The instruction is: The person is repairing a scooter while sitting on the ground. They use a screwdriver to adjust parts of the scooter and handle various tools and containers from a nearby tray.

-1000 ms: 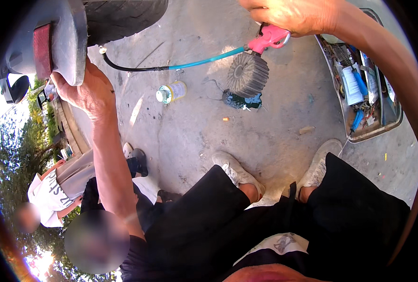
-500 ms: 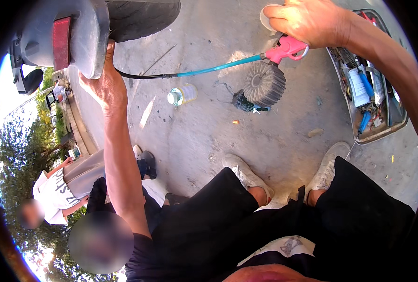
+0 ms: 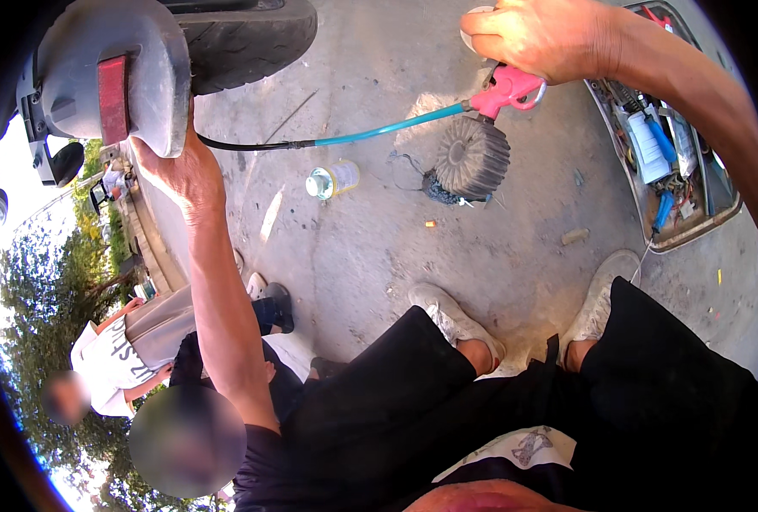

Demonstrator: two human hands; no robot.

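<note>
Down at the bottom of the view you see your own legs in black shorts (image 3: 447, 410) and two pale sneakers (image 3: 455, 320) planted on the concrete ground (image 3: 379, 247).

Your left hand (image 3: 182, 171) is up on the left side, arm stretched out, palm pressed to the lower edge of a grey fender (image 3: 114, 68) w/ a red reflector (image 3: 113, 98). Fingers go behind the fender, so you can't tell if they grip it or just rest on it. Just behind the fender sits a black tire (image 3: 242, 34).

Your right hand (image 3: 537, 34) is at top right, clenched round the body of a pink air gun (image 3: 508, 90); its trigger loop pokes out below your fist. A teal hose (image 3: 387, 130) leaves the gun to the left, turns black and runs toward the tire and fender, hanging above the ground.

Below the gun, on the ground, lies a round wire brush wheel (image 3: 471, 158) on its side. Left of it, apart, a small can (image 3: 332, 180) lies tipped over. A bit of debris (image 3: 575, 235) sits near your right shoe.

Far right, an open metal toolbox (image 3: 677, 230) holds bottles and tools in a jumble.

Lower left, two other people (image 3: 131, 350) are close by, one in a light shirt. Beyond them, trees and bright sky.
</note>
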